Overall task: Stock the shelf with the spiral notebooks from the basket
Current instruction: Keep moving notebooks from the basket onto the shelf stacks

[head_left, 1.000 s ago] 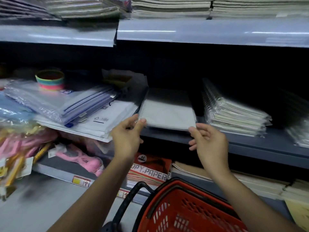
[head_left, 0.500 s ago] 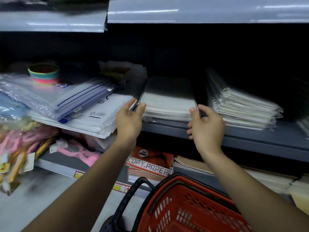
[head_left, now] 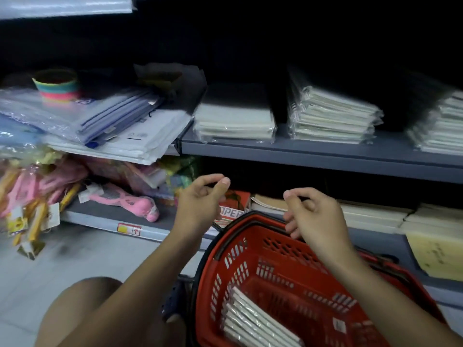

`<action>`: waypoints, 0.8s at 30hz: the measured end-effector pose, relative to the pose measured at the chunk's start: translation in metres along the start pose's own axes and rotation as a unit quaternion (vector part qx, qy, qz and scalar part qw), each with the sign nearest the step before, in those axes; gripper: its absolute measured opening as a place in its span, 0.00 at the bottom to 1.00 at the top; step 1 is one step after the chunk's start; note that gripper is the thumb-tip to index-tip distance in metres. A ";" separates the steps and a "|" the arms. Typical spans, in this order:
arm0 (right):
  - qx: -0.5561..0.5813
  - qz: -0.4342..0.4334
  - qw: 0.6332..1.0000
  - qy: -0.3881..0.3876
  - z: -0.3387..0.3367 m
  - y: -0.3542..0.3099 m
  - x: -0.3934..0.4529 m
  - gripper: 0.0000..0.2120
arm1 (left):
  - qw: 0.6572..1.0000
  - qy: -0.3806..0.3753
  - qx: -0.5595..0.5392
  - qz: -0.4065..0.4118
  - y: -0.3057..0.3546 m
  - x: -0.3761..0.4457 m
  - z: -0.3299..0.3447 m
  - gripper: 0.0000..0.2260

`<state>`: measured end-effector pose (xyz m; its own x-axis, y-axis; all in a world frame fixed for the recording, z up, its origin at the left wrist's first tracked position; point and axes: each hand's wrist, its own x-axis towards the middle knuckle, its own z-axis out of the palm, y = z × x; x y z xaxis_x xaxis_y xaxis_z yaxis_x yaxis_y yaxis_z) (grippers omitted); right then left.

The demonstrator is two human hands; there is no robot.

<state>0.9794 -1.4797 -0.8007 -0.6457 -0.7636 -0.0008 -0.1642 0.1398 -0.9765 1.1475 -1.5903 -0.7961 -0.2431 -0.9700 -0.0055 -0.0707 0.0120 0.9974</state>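
A short pile of wrapped spiral notebooks (head_left: 234, 121) lies on the grey shelf (head_left: 313, 152), left of a taller pile (head_left: 330, 116) and a third pile (head_left: 441, 126) at the right edge. Several more notebooks (head_left: 253, 324) lean on edge inside the red basket (head_left: 250, 246) on the floor. My left hand (head_left: 200, 199) hangs below the shelf with fingers loosely curled, holding nothing. My right hand (head_left: 313, 214) hovers over the basket's far rim, fingers loosely curled and empty.
Plastic folders and envelopes (head_left: 105, 126) overhang the shelf to the left, with a striped cup (head_left: 57, 85) behind. The lower shelf carries pink toys (head_left: 120, 199), a copy-paper pack (head_left: 233, 209) and paper stacks (head_left: 375, 214). My knee (head_left: 82, 309) is at bottom left.
Both hands let go of the notebook pile on the shelf and dropped down toward the basket. The view tilted down, bringing the basket's inside into sight.
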 end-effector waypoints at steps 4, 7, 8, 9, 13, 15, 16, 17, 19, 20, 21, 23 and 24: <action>-0.030 0.119 0.990 -0.069 -0.016 0.051 -0.045 0.10 | 0.983 -0.105 0.104 -0.111 -0.062 -0.035 0.008 0.05; -0.049 0.248 0.961 -0.112 -0.025 0.106 -0.082 0.11 | 0.932 -0.185 0.246 -0.193 -0.110 -0.050 0.010 0.02; -0.067 0.290 0.947 -0.119 -0.026 0.124 -0.092 0.11 | 0.911 -0.213 0.283 -0.210 -0.120 -0.053 0.013 0.04; -0.082 0.325 0.935 -0.118 -0.026 0.140 -0.099 0.12 | 0.898 -0.228 0.301 -0.225 -0.126 -0.056 0.015 0.05; -0.141 0.356 0.920 -0.087 -0.016 0.164 -0.110 0.12 | 0.861 -0.241 0.366 -0.260 -0.141 -0.061 0.029 0.13; -0.187 0.363 0.912 -0.042 -0.013 0.168 -0.111 0.15 | 0.809 -0.253 0.480 -0.226 -0.146 -0.064 0.034 0.17; -0.190 0.378 0.906 -0.025 -0.011 0.173 -0.112 0.17 | 0.792 -0.261 0.509 -0.212 -0.149 -0.064 0.035 0.17; -0.176 0.403 0.898 -0.023 -0.009 0.178 -0.113 0.19 | 0.789 -0.266 0.508 -0.220 -0.152 -0.065 0.036 0.16; -0.113 0.451 0.885 -0.022 -0.004 0.186 -0.115 0.20 | 0.807 -0.278 0.451 -0.260 -0.156 -0.065 0.036 0.12; -0.083 0.466 0.880 -0.022 -0.001 0.188 -0.116 0.19 | 0.817 -0.278 0.422 -0.278 -0.157 -0.063 0.036 0.11; -0.065 0.478 0.876 -0.025 0.000 0.188 -0.116 0.18 | 0.823 -0.274 0.404 -0.290 -0.158 -0.060 0.035 0.10; -0.040 0.496 0.867 -0.021 0.001 0.187 -0.114 0.17 | 0.829 -0.268 0.395 -0.292 -0.157 -0.055 0.035 0.11; -0.026 0.505 0.863 -0.018 0.002 0.189 -0.113 0.18 | 0.829 -0.269 0.394 -0.290 -0.156 -0.053 0.034 0.12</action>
<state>1.0230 -1.3685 -0.9861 -0.4558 -0.2557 -0.8526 0.4337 0.7727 -0.4636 1.1385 -1.5323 -0.9541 -0.3285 -0.6211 -0.7116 -0.8862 -0.0580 0.4596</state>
